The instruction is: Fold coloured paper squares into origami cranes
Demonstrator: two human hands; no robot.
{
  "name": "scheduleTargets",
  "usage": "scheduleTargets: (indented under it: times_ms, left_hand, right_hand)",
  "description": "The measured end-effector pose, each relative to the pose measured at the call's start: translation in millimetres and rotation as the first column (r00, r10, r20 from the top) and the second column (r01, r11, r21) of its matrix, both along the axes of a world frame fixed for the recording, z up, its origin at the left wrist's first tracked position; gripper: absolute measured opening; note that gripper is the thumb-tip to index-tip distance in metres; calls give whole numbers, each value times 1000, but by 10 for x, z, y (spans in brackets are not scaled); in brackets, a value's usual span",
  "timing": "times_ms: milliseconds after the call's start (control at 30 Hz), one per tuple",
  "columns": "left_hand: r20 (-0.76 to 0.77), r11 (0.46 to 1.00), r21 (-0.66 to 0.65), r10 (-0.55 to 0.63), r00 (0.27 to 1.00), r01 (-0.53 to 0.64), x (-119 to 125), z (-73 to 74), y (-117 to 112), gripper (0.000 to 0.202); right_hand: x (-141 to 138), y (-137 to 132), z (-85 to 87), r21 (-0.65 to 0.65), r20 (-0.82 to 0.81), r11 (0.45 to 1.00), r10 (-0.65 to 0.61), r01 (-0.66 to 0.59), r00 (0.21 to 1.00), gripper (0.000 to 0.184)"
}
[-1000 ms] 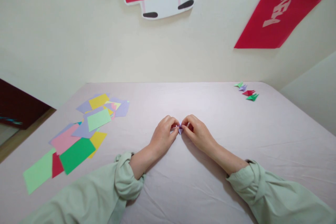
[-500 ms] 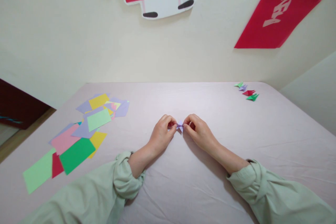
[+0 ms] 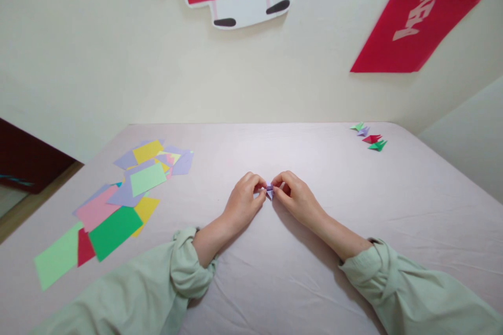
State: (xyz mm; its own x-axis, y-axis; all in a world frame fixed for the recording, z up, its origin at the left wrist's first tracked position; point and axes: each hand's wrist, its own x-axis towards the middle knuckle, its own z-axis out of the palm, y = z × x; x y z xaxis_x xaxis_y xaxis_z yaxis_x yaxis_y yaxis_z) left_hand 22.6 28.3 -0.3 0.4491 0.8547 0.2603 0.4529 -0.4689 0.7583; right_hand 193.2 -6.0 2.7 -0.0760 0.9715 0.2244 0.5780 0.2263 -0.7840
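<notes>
Between my two hands is a small folded purple paper (image 3: 269, 192), with a pointed flap hanging down toward me. My left hand (image 3: 247, 198) pinches its left side between thumb and forefinger. On the other side my right hand (image 3: 293, 194) grips it in the same way, fingers curled. Much of the folded paper is hidden by the fingertips. Both hands are low over the pale cloth-covered table (image 3: 251, 272), near its middle.
Loose coloured paper sheets overlap on the left, among them a dark green sheet (image 3: 116, 233), a pink sheet (image 3: 98, 207) and a light green sheet (image 3: 58, 258). At the back right several small folded paper figures stand in a row, one red (image 3: 371, 139). A wall (image 3: 251, 84) rises behind the table.
My hands have drawn slightly closer together around the purple paper. Its visible part looks narrower and its flap has shifted a little. The sheets and folded figures stay where they were.
</notes>
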Motion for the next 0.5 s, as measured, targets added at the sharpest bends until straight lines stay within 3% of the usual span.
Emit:
scheduleTargets:
  times_ms: [233,500]
  left_hand:
    - [-15,1000,21,-7,1000,7,3,4,5,11]
    - [19,1000,-1,5,1000,-5,-4,20,14,12]
  right_hand:
    - [-20,10,11,11,64,1000,4,-4,998,9]
    - [13,14,3,20,16,1000,-21,21,1000,9]
